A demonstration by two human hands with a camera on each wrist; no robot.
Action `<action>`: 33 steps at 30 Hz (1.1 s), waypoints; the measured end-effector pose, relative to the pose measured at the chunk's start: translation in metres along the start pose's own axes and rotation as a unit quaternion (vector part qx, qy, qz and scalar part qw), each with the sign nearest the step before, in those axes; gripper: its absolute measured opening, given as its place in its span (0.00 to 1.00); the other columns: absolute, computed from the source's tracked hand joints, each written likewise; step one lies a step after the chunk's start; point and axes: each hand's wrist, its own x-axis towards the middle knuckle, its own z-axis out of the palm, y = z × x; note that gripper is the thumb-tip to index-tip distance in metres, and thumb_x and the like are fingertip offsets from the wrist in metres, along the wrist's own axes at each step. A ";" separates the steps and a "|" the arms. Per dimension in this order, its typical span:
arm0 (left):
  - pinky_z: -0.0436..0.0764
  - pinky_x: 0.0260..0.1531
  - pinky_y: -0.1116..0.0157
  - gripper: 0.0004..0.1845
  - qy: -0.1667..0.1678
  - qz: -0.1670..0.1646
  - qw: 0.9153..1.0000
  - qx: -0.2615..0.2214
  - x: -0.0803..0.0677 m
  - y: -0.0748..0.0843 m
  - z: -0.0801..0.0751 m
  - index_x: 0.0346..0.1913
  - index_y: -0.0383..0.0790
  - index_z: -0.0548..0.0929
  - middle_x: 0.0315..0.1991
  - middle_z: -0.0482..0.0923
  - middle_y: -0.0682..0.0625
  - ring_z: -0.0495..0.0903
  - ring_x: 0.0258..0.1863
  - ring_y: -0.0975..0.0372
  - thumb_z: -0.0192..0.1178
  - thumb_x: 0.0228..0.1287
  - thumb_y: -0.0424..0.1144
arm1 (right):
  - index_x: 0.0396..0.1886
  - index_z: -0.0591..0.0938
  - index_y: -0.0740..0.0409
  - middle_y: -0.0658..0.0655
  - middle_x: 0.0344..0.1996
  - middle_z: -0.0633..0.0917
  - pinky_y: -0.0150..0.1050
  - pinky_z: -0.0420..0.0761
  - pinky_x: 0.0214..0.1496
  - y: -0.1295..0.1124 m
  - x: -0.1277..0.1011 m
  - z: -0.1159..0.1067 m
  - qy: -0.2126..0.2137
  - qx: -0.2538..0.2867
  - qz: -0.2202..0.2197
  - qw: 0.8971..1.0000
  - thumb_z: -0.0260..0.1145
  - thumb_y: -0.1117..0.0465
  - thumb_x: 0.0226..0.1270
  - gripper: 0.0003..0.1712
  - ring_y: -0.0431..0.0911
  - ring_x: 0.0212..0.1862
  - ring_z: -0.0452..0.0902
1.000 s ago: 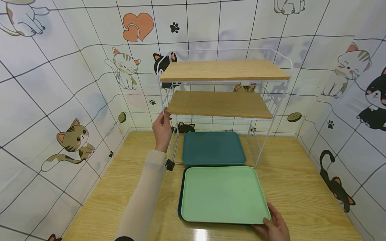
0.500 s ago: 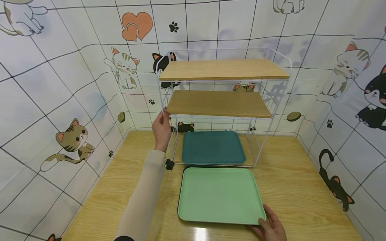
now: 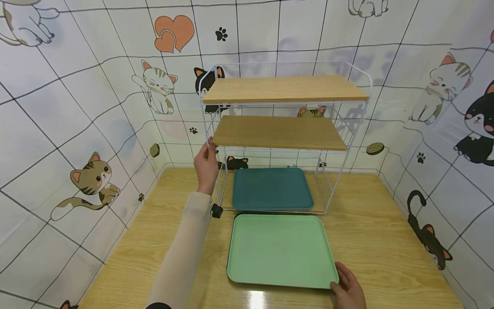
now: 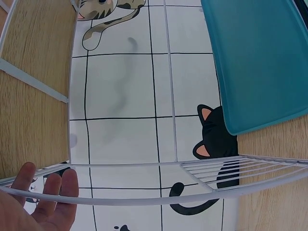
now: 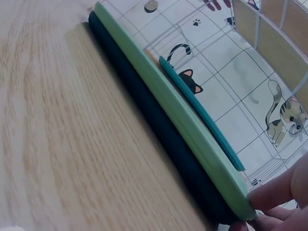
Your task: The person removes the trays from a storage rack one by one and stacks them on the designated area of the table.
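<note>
A white wire rack [image 3: 285, 89] with wooden boards stands at the back of the table in the head view. My left hand [image 3: 206, 167] grips its left front post beside the middle board [image 3: 279, 133]; the left wrist view shows the fingers curled over the wire. On the rack's bottom level lies a teal tray [image 3: 272, 189]. A light green tray [image 3: 283, 251] lies before the rack, stacked on a dark navy tray [image 5: 155, 130]. My right hand [image 3: 349, 287] pinches the green tray's near right corner, thumb at the rim. One fingertip touches the navy tray's corner from below.
The wooden table [image 3: 386, 240] extends on both sides of the trays. Cat-patterned, tile-printed wall covering [image 3: 254, 34] encloses the back and both sides. A small black device [image 3: 217, 211] sits at my left wrist.
The light green tray has shifted left and lines up over the navy tray, whose left edge showed before. My right hand moved left with it. My left hand stays on the rack.
</note>
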 end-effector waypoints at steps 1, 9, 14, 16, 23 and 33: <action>0.70 0.35 0.67 0.19 0.000 0.001 1.000 -0.001 0.000 0.000 0.000 0.50 0.34 0.87 0.64 0.81 0.49 0.81 0.46 0.54 0.50 0.82 0.45 | 0.81 0.48 0.71 0.78 0.76 0.55 0.60 0.50 0.80 0.001 0.001 0.000 -0.001 0.001 0.002 1.000 0.51 0.79 0.69 0.42 0.71 0.78 0.47; 0.75 0.46 0.63 0.19 -0.001 -0.009 1.000 -0.001 -0.002 -0.002 -0.001 0.49 0.35 0.87 0.66 0.80 0.52 0.82 0.55 0.50 0.50 0.82 0.45 | 0.80 0.51 0.72 0.78 0.76 0.55 0.62 0.56 0.77 0.001 0.004 0.000 0.004 -0.020 0.011 1.000 0.51 0.75 0.71 0.40 0.72 0.77 0.50; 0.74 0.44 0.64 0.20 -0.005 -0.004 1.000 -0.001 -0.001 -0.001 -0.001 0.52 0.35 0.87 0.64 0.81 0.51 0.82 0.54 0.53 0.50 0.82 0.46 | 0.79 0.56 0.68 0.73 0.77 0.57 0.62 0.64 0.71 -0.009 0.003 -0.003 0.042 -0.036 0.006 0.998 0.54 0.65 0.75 0.37 0.69 0.75 0.55; 0.74 0.43 0.65 0.20 -0.004 -0.001 1.000 0.000 0.000 -0.002 -0.001 0.52 0.35 0.87 0.64 0.81 0.50 0.82 0.54 0.50 0.50 0.82 0.45 | 0.80 0.56 0.66 0.72 0.77 0.58 0.60 0.66 0.68 -0.016 0.003 -0.005 0.052 -0.047 0.000 0.998 0.54 0.62 0.76 0.37 0.67 0.74 0.56; 0.73 0.40 0.69 0.20 0.000 0.004 1.000 0.000 0.001 -0.002 -0.002 0.51 0.34 0.87 0.65 0.81 0.50 0.82 0.54 0.47 0.50 0.82 0.45 | 0.83 0.51 0.62 0.67 0.80 0.52 0.60 0.62 0.71 -0.056 0.004 -0.012 0.007 -0.058 -0.059 0.997 0.49 0.58 0.83 0.36 0.63 0.76 0.51; 0.72 0.24 0.73 0.22 -0.014 -0.018 1.000 -0.014 -0.003 -0.002 -0.003 0.68 0.48 0.81 0.53 0.86 0.40 0.79 0.37 0.61 0.50 0.82 0.51 | 0.83 0.49 0.60 0.65 0.80 0.55 0.60 0.65 0.70 -0.105 0.025 -0.016 -0.040 -0.126 -0.148 0.980 0.48 0.52 0.84 0.37 0.63 0.75 0.56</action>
